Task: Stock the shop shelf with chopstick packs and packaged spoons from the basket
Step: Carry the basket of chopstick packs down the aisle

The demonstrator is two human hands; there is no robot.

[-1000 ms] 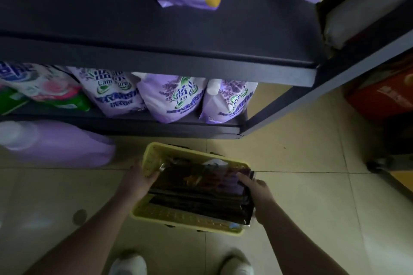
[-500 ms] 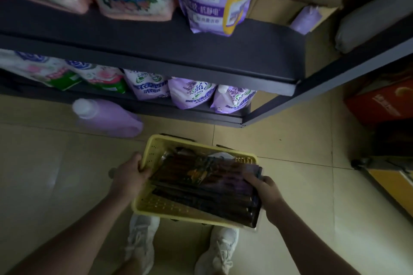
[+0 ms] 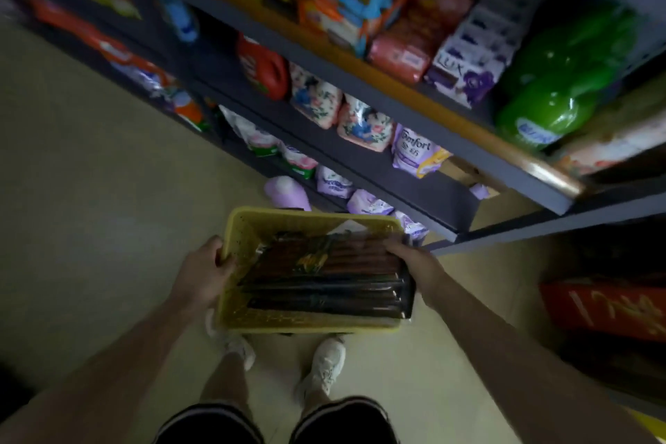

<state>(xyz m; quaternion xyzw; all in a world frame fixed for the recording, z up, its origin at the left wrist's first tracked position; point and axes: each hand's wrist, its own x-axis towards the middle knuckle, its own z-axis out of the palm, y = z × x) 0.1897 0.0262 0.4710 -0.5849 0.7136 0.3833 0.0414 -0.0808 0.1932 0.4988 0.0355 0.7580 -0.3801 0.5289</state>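
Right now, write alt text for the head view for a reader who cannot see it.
A person's left hand and right hand hold a yellow basket of dark chopstick packs at waist height, above white shoes on a tiled floor. Ahead and to the right run dark shelves stocked with detergent pouches, soap boxes and a green bottle.

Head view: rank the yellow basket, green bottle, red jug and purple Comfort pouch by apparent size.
1. yellow basket, though it is nearest the camera.
2. green bottle.
3. red jug and Comfort pouch look alike; unranked.
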